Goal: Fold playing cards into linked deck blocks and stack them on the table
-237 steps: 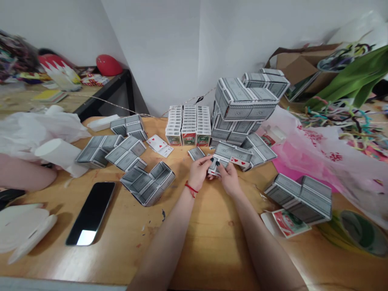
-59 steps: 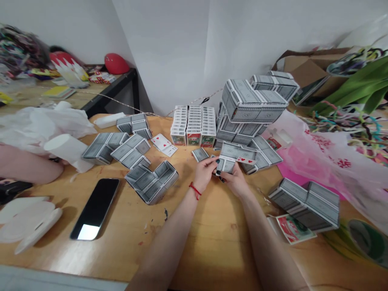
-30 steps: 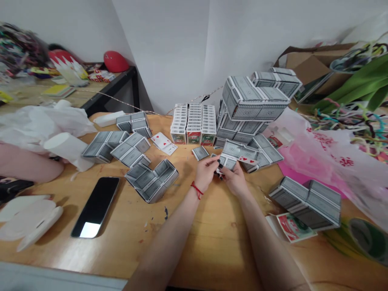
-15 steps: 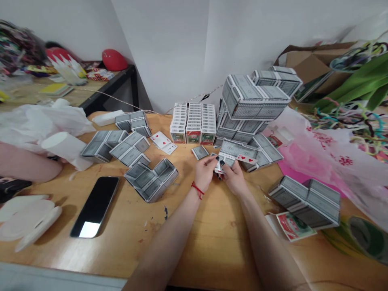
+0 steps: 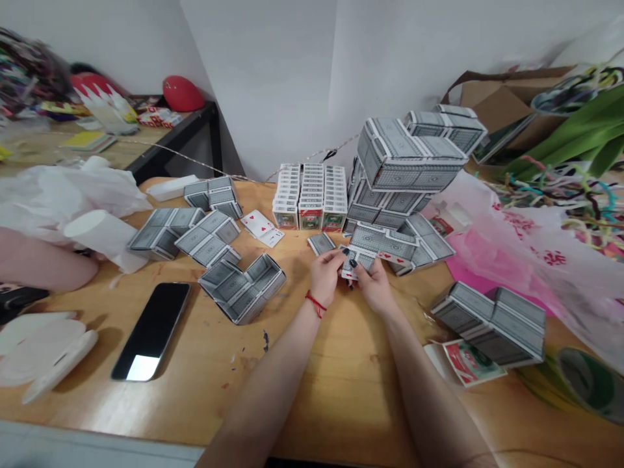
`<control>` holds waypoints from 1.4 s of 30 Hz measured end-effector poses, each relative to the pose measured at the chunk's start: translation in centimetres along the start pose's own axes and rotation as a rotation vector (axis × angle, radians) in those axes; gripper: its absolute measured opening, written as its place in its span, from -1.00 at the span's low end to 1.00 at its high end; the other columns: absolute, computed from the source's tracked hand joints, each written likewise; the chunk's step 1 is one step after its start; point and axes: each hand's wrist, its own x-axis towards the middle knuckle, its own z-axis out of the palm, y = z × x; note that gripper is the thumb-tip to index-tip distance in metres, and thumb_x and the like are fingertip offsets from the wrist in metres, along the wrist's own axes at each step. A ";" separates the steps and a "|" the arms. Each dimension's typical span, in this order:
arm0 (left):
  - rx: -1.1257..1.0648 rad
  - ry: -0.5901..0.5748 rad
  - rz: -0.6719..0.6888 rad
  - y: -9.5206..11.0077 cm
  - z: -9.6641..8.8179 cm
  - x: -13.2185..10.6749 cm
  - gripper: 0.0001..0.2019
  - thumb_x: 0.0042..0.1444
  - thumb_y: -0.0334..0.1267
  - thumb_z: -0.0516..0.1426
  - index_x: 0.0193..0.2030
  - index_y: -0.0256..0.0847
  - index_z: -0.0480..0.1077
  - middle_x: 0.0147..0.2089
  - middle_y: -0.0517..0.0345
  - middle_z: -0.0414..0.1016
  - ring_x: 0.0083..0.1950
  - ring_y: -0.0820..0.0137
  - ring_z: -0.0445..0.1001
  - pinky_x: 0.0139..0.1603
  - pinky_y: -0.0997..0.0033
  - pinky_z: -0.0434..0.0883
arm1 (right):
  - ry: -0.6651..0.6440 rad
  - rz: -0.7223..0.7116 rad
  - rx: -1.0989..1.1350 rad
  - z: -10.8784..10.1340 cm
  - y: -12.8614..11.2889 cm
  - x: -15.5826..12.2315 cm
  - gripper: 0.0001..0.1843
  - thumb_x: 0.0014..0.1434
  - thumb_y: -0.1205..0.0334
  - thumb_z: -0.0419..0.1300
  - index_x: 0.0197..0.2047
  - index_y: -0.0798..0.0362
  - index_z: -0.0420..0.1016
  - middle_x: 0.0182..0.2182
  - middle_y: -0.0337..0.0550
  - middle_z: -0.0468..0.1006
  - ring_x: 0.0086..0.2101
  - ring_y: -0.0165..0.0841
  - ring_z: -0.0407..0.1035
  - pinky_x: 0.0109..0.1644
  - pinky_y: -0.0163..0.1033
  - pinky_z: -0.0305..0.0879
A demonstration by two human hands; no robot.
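Close together at the middle of the table, my left hand [image 5: 325,278] and my right hand [image 5: 373,285] both pinch playing cards [image 5: 358,261]. These have grey patterned backs, with white edges and some red hearts showing. One card strip with red hearts [image 5: 394,257] sticks out to the right, beyond my right fingers. Just behind the cards lies a block folded from grey-backed cards [image 5: 385,239]. A small stack of cards [image 5: 321,244] rests on the table beyond my left hand. My fingers partly hide how the held cards fit together.
A tall stack of card blocks [image 5: 409,156] stands behind right, beside rows of boxed decks [image 5: 310,198]. Several card blocks [image 5: 242,288] lie to the left, near loose face-up cards [image 5: 262,227] and a phone [image 5: 152,331]. Another block [image 5: 492,322] sits at right, near tape [image 5: 592,383].
My hands keep their place and their pinch on the cards. The cards have tilted slightly between my fingers, and the view has shifted a little.
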 end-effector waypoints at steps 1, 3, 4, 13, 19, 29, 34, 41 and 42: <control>0.002 -0.001 0.006 0.0 0.0 0.0 -0.78 -0.20 -0.22 0.19 -0.41 -0.33 0.40 -0.66 0.28 0.32 -0.74 0.56 0.24 -0.76 0.53 0.21 | 0.004 0.001 0.003 0.0 0.1 0.0 -0.72 0.02 0.06 0.16 -0.25 -0.04 0.18 -0.54 -0.34 0.36 -0.64 -0.49 0.20 -0.59 -0.34 0.16; 0.011 0.003 0.025 0.0 0.0 0.1 -0.77 -0.21 -0.20 0.20 -0.41 -0.33 0.41 -0.65 0.27 0.34 -0.74 0.55 0.24 -0.77 0.53 0.22 | 0.007 0.001 0.013 -0.1 0.2 0.1 -0.70 0.01 0.06 0.17 -0.24 -0.03 0.18 -0.53 -0.34 0.36 -0.64 -0.50 0.20 -0.60 -0.35 0.16; 0.019 0.007 0.035 0.0 0.0 0.1 -0.75 -0.21 -0.19 0.20 -0.40 -0.33 0.41 -0.64 0.27 0.34 -0.73 0.55 0.25 -0.77 0.53 0.22 | 0.004 0.001 0.021 -0.1 0.3 0.1 -0.70 0.01 0.06 0.17 -0.24 -0.03 0.18 -0.52 -0.34 0.36 -0.64 -0.50 0.20 -0.60 -0.35 0.16; 0.049 0.023 0.055 -0.5 -0.2 0.2 -0.74 -0.18 -0.17 0.20 -0.36 -0.30 0.42 -0.62 0.26 0.35 -0.71 0.57 0.25 -0.73 0.53 0.23 | 0.015 -0.006 -0.001 -0.1 0.5 0.1 -0.70 0.02 0.07 0.16 -0.23 -0.02 0.17 -0.55 -0.35 0.36 -0.66 -0.51 0.19 -0.62 -0.36 0.17; 0.057 0.053 0.055 -0.8 -0.5 0.7 -0.74 -0.20 -0.20 0.21 -0.36 -0.32 0.40 -0.59 0.26 0.35 -0.68 0.61 0.24 -0.69 0.60 0.21 | 0.005 0.015 -0.030 0.2 0.4 -0.1 -0.72 0.04 0.08 0.13 -0.25 -0.01 0.15 -0.59 -0.39 0.34 -0.69 -0.50 0.20 -0.65 -0.36 0.15; 0.109 -0.059 0.082 -0.7 0.0 -0.2 -0.74 -0.13 -0.28 0.15 -0.23 -0.27 0.45 -0.43 0.17 0.46 -0.59 0.59 0.26 -0.60 0.57 0.24 | 0.202 -0.031 -0.020 0.2 0.1 0.1 -0.70 0.01 0.12 0.15 -0.20 0.01 0.22 -0.45 -0.30 0.40 -0.59 -0.50 0.24 -0.58 -0.38 0.19; 0.156 -0.152 0.148 -0.7 0.0 -0.5 -0.71 -0.08 -0.29 0.14 -0.16 -0.25 0.44 -0.24 0.07 0.50 -0.40 0.49 0.39 -0.45 0.53 0.32 | 0.244 -0.057 0.079 -0.3 0.6 0.3 -0.70 0.00 0.13 0.17 -0.19 0.00 0.26 -0.37 -0.27 0.43 -0.52 -0.49 0.28 -0.50 -0.38 0.24; 0.208 -0.316 0.243 -0.5 0.0 -0.9 -0.68 -0.01 -0.34 0.10 -0.06 -0.23 0.38 -0.05 0.00 0.45 -0.07 0.32 0.40 -0.10 0.34 0.36 | 0.275 -0.027 0.195 -0.6 0.7 0.5 -0.67 -0.05 0.14 0.21 -0.18 -0.03 0.29 -0.33 -0.28 0.42 -0.48 -0.49 0.28 -0.48 -0.39 0.24; 0.216 -0.328 0.254 -0.5 0.0 -0.9 -0.68 -0.01 -0.35 0.10 -0.06 -0.23 0.38 -0.05 0.00 0.44 -0.05 0.32 0.40 -0.07 0.33 0.34 | 0.275 -0.017 0.204 -0.6 0.6 0.5 -0.66 -0.06 0.14 0.21 -0.18 -0.04 0.29 -0.33 -0.28 0.42 -0.50 -0.49 0.27 -0.50 -0.39 0.23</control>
